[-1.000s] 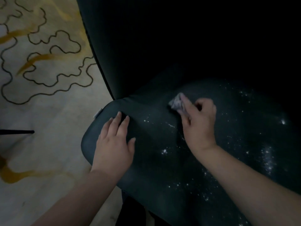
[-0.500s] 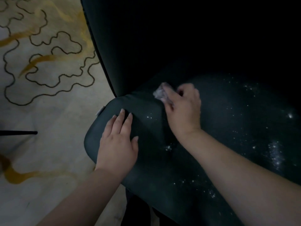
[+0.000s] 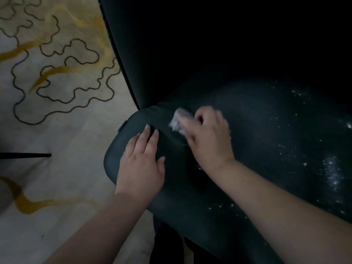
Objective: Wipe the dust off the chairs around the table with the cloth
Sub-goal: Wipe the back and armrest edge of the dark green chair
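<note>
Dust [image 3: 332,173] is seen scattered over the right half of the dark seat [image 3: 257,130], while the left part looks wiped; most of the job is judged to remain. A crumpled cloth [image 3: 179,121] is pinched by the right hand [image 3: 207,138] near the backrest [image 3: 171,54], no long axis being discernible. The seat is pressed by the flat, open-fingered left hand [image 3: 142,164].

A pale carpet [image 3: 62,149] is seen on the left, patterned with wavy black outlines and ochre streaks. A thin black bar [image 3: 24,155], possibly a furniture leg, is laid across it from the left edge, and a grey shadow is cast beneath.
</note>
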`<state>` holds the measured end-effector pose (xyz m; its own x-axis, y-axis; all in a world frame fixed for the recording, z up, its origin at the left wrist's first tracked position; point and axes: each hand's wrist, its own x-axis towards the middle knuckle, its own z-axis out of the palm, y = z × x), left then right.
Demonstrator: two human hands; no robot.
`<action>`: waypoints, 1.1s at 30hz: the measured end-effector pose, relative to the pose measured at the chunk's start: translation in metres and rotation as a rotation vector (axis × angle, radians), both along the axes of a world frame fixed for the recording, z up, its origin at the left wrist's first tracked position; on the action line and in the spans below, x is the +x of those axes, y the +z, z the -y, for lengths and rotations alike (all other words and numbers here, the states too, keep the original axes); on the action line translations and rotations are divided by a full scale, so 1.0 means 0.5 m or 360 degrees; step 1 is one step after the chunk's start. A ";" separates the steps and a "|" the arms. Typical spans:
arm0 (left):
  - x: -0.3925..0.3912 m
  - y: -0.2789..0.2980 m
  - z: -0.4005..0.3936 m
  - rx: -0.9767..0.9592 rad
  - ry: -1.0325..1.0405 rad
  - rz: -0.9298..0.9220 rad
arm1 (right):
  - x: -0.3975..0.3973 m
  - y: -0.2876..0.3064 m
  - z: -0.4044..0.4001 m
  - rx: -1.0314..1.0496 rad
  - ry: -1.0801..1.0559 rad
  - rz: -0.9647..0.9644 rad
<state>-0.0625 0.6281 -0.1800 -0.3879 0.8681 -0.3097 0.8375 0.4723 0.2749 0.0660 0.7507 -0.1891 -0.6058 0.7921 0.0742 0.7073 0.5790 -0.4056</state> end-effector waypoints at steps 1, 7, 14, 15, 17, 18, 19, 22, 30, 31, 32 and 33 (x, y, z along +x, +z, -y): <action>-0.001 0.000 0.002 -0.0002 -0.0003 0.0000 | 0.020 0.002 0.027 0.0005 0.0129 0.0000; 0.008 0.005 0.012 -0.0015 -0.0013 0.0009 | 0.107 0.004 -0.012 0.0112 -0.0039 0.0024; 0.013 0.006 0.018 -0.0011 -0.0028 0.0018 | 0.084 0.006 0.101 -0.0092 0.0029 -0.0044; 0.013 0.006 0.020 -0.0017 -0.0040 0.0017 | 0.106 0.007 0.130 -0.0103 0.0113 -0.0049; 0.013 0.008 0.026 -0.0034 -0.0061 0.0003 | 0.151 0.006 0.136 -0.0064 0.0156 -0.0055; 0.014 0.009 0.029 -0.0037 -0.0069 -0.0006 | 0.166 0.002 0.117 -0.0015 0.0100 -0.0054; 0.015 0.010 0.030 -0.0035 -0.0073 -0.0011 | 0.174 -0.002 0.092 0.0023 -0.0008 -0.0060; 0.022 0.011 0.029 -0.0012 -0.0061 -0.0006 | 0.155 -0.004 0.035 0.0015 -0.0413 -0.0100; 0.037 0.016 0.041 0.0006 -0.0113 0.0063 | 0.194 -0.004 0.153 -0.0055 -0.0093 -0.0145; 0.036 0.016 0.044 0.0003 -0.0118 0.0076 | 0.198 -0.003 0.144 -0.0060 -0.0215 -0.0162; 0.036 0.016 0.046 -0.0001 -0.0118 0.0082 | 0.194 0.000 0.137 -0.0062 -0.0325 -0.0169; 0.035 0.016 0.047 -0.0003 -0.0114 0.0083 | 0.187 0.002 0.134 -0.0057 -0.0388 -0.0164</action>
<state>-0.0450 0.6047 -0.1720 -0.3079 0.8926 -0.3293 0.8537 0.4120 0.3184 0.1595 0.6839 -0.1883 -0.3874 0.9170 0.0949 0.7780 0.3804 -0.5000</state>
